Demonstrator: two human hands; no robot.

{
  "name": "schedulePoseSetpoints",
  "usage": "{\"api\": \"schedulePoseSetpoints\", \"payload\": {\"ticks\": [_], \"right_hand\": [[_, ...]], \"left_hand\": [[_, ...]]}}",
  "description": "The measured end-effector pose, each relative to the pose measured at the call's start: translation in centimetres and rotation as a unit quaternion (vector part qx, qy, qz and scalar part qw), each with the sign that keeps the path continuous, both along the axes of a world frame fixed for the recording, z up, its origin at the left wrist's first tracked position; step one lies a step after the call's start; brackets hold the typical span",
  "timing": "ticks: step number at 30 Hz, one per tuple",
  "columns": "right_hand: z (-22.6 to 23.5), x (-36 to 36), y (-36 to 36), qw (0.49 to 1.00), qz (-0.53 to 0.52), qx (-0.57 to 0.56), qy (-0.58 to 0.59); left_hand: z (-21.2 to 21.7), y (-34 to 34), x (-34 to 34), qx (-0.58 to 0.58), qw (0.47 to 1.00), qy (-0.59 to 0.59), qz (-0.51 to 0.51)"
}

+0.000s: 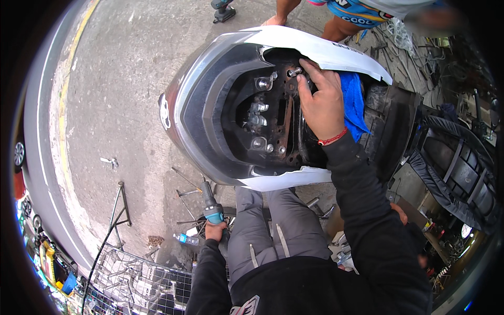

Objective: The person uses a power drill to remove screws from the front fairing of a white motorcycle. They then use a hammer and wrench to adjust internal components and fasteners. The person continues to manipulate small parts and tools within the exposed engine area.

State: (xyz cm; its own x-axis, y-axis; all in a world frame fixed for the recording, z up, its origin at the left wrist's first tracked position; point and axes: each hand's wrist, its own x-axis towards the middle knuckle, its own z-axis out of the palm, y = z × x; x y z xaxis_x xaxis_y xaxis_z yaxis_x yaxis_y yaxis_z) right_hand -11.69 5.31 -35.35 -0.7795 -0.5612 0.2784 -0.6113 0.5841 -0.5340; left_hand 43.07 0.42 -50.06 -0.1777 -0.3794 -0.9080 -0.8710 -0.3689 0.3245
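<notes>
The rear of a scooter or motorcycle with its seat off lies in front of me, its dark tail cover (202,105) edged by white side panels (291,179). My right hand (321,102), with a red bracelet on the wrist, reaches into the opening. Its thumb and forefinger close about a metal bolt (295,72) at the far side of a rusty bracket (289,123). Down by my left leg, my left hand (215,230) grips a teal and black power drill (212,207), with its long bit pointing away from me. A blue cloth (354,102) lies beside my right wrist.
Another person's leg (336,30) is beyond the far side panel. A second power tool (222,10) lies on the pavement. A detached seat (457,163) is at the right. A wire rack (139,281), metal stand (122,210) and plastic bottle (186,239) are at the lower left.
</notes>
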Motion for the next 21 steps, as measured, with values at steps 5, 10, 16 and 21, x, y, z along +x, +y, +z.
{"api": "schedulePoseSetpoints", "payload": {"ticks": [5, 10, 16, 21], "right_hand": [[0.3, -0.2, 0.3, 1.0, 0.004, 0.002, 0.005], [0.8, 0.6, 0.2, 0.999, -0.031, -0.015, -0.043], [0.9, 0.2, 0.0, 0.999, 0.013, -0.031, -0.014], [0.8, 0.1, -0.1, 0.999, 0.021, -0.044, -0.022]], "left_hand": [[-0.1, -0.1, 0.2, 0.012, 1.0, -0.011, -0.006], [0.4, -0.4, -0.5, 0.013, 1.0, -0.007, -0.011], [2.1, -1.0, -2.1, -0.002, 0.999, -0.032, -0.031], [1.7, -1.2, -1.7, -0.006, 0.998, -0.039, -0.053]]}}
